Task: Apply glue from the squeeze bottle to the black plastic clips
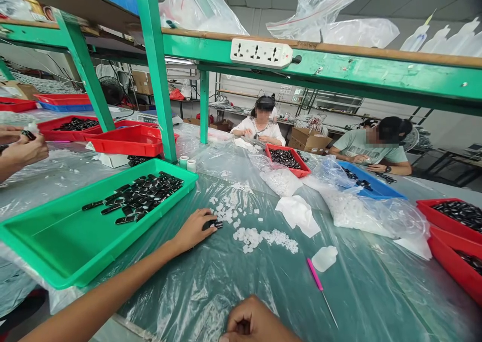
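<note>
My left hand (195,229) rests on the plastic-covered bench, its fingers closed around small glossy black pieces (214,225). Just beside its fingertips lie loose white translucent bits (225,211). A green tray (56,241) stands left of that hand, with a heap of black pieces (145,194) at its far end. My right hand (258,322) is at the bottom edge, its fingers curled in; whatever they may hold is hidden. To its right lies a pink-handled pick (315,274) with a thin metal shaft, near a flat whitish piece (324,258).
More white bits (263,239) lie mid-bench, by a white sheet (298,215) and bags of white parts (350,209). Red trays (444,246) flank the right edge. A green post (156,71) and shelf beam (339,66) stand ahead. Co-workers sit opposite; another person's hands (26,146) are at left.
</note>
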The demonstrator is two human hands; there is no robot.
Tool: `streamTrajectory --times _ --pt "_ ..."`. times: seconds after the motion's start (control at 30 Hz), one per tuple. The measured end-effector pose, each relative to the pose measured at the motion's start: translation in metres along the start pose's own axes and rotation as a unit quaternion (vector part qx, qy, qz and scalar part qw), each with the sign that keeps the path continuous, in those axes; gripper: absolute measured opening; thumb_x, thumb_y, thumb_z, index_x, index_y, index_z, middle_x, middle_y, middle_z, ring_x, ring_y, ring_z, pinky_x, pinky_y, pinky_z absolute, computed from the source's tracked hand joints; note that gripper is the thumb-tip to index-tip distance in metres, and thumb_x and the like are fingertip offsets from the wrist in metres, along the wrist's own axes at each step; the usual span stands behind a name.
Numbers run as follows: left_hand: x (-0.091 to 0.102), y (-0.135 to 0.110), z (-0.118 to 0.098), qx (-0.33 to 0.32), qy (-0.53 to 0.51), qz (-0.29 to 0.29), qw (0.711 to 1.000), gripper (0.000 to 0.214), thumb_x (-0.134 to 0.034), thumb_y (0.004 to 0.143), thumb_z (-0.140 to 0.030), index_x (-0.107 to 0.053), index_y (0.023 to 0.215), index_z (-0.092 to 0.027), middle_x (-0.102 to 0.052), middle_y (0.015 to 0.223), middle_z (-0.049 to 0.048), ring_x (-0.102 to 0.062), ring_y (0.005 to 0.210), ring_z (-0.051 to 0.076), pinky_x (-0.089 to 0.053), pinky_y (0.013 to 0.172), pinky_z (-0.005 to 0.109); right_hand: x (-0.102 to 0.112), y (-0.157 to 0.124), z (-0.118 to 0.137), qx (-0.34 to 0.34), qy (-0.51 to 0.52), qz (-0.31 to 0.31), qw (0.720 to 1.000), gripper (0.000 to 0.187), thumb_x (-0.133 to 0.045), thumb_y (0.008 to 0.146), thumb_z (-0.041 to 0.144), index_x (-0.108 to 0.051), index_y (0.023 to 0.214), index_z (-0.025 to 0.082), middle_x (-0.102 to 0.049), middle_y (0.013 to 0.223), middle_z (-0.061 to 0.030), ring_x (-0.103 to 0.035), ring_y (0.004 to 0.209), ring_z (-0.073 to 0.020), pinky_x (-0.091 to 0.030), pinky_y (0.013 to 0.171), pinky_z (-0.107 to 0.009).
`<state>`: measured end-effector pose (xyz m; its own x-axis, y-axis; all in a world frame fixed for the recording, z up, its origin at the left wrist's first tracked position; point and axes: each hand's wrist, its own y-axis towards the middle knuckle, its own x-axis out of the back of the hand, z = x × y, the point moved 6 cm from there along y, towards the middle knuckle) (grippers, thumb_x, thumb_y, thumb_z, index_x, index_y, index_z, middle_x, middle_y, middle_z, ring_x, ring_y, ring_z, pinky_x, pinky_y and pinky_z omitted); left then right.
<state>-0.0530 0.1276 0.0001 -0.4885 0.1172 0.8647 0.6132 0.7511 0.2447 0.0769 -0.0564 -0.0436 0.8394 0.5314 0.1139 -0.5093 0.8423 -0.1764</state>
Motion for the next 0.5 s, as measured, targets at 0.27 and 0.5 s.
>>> streamTrajectory --times 0.27,0.5 --pt "0.013 -0.030 -0.006 -0.064 -0.088 0.088 0.990 0.040 -0.060 0.079 -0.031 -0.057 0.119 -0.028 -0.043 0.133 0.0064 -0.040 0.122 0.027 -0.033 0.102 0.038 0.005 0.001 0.008 -0.001 -0.027 0.000 1.000 0.035 -0.069 0.066 0.050 -0.070 0.068 0.015 -0.047 0.052 0.0034 -0.039 0.047 -0.0058 -0.028 0.044 -0.017" --pt "0.025 -0.028 0.017 0.018 -0.107 0.048 0.993 0.036 -0.050 0.085 -0.032 -0.057 0.119 -0.025 -0.050 0.126 0.0070 -0.048 0.114 0.026 -0.038 0.097 0.038 0.014 -0.003 0.010 -0.034 -0.010 0.021 0.999 0.037 -0.072 0.059 0.053 -0.071 0.070 0.017 -0.052 0.059 0.0011 -0.043 0.050 -0.0073 -0.035 0.050 -0.019"
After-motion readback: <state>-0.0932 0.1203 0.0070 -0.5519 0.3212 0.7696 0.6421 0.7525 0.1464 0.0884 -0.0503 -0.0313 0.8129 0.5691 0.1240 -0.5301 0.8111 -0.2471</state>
